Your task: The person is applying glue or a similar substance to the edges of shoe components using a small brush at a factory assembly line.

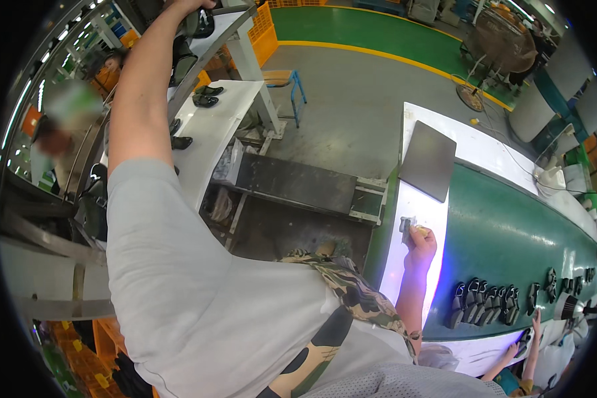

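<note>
My left arm stretches up to the rack at the upper left. Its hand [191, 4] is at the top of a glossy black shoe [204, 24], and the picture's edge cuts off most of its fingers. Whether they grip the shoe I cannot tell. Over the white border of the workbench [393, 268], my right hand [423, 244] is closed in a pinch. Between its fingertips is a small yellowish and grey piece [406, 227], its kind too small to make out. A dark grey flat board [429, 159] lies just beyond that hand.
Black shoes [484, 303] stand in a row on the green bench surface [504, 229]. Another person's hands [536, 320] work at the lower right. More shoes [205, 99] rest on a white shelf [209, 129]. A blue-legged stool [297, 96] stands beyond the rack.
</note>
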Demonstrator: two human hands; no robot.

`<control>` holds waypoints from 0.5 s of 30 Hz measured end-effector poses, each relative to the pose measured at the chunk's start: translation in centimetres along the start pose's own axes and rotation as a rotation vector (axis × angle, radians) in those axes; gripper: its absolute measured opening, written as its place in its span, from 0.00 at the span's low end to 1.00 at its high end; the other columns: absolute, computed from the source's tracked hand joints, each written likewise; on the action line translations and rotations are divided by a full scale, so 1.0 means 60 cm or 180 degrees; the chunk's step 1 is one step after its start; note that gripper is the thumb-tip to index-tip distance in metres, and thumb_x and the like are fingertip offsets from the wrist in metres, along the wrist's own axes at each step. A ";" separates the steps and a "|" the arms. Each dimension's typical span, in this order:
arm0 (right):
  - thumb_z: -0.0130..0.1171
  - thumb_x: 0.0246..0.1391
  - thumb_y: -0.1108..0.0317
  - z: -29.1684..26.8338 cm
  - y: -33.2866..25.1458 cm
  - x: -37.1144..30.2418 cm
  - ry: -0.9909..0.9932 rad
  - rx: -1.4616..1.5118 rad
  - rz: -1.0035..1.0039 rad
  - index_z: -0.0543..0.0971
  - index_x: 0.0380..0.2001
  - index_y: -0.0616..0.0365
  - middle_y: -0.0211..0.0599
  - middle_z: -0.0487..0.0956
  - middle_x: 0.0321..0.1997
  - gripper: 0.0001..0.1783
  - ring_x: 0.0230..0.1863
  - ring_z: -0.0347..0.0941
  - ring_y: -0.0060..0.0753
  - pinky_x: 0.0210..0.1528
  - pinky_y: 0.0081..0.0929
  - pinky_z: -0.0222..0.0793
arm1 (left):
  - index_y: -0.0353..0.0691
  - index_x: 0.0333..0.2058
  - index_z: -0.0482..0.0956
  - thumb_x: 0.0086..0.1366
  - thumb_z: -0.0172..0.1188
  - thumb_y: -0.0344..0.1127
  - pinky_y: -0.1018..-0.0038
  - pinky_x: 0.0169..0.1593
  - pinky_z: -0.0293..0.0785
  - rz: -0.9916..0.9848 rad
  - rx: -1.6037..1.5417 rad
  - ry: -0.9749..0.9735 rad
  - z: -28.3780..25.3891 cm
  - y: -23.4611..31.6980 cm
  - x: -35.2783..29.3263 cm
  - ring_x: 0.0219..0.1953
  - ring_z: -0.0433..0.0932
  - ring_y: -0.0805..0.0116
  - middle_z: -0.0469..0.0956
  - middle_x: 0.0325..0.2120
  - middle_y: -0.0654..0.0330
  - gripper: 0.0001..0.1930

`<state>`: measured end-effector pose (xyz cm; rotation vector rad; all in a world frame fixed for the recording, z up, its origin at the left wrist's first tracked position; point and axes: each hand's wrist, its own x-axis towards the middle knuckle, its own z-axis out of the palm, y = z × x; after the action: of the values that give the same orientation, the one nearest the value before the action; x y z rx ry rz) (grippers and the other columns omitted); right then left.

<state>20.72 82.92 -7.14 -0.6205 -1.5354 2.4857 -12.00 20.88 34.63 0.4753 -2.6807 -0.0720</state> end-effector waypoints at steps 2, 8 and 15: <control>0.63 0.49 0.80 0.006 0.001 -0.002 0.0208 0.0010 0.0091 0.73 0.31 0.57 0.29 0.76 0.28 0.10 0.25 0.71 0.20 0.26 0.18 0.69 | 0.36 0.43 0.83 0.41 0.72 0.54 0.67 0.51 0.75 0.0103 0.0060 -0.0200 0.064 0.022 0.028 0.43 0.82 0.56 0.81 0.44 0.49 0.33; 0.64 0.49 0.79 0.026 0.025 -0.002 0.0154 0.0002 0.0237 0.73 0.30 0.57 0.28 0.75 0.28 0.09 0.24 0.70 0.19 0.27 0.16 0.68 | 0.46 0.47 0.83 0.42 0.71 0.49 0.62 0.55 0.73 -0.0044 0.0844 -0.0567 0.121 0.062 0.017 0.52 0.78 0.54 0.78 0.51 0.52 0.30; 0.63 0.50 0.75 0.033 0.029 -0.013 -0.0085 -0.0112 0.0261 0.71 0.33 0.62 0.34 0.75 0.28 0.10 0.26 0.72 0.24 0.32 0.22 0.70 | 0.49 0.50 0.81 0.41 0.73 0.42 0.59 0.60 0.69 -0.0284 0.1581 -0.0772 0.126 -0.064 0.013 0.58 0.73 0.51 0.76 0.55 0.55 0.32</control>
<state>20.74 80.23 -7.70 -0.6716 -1.5978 2.5415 -14.55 16.83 27.61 0.7786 -2.9056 0.5559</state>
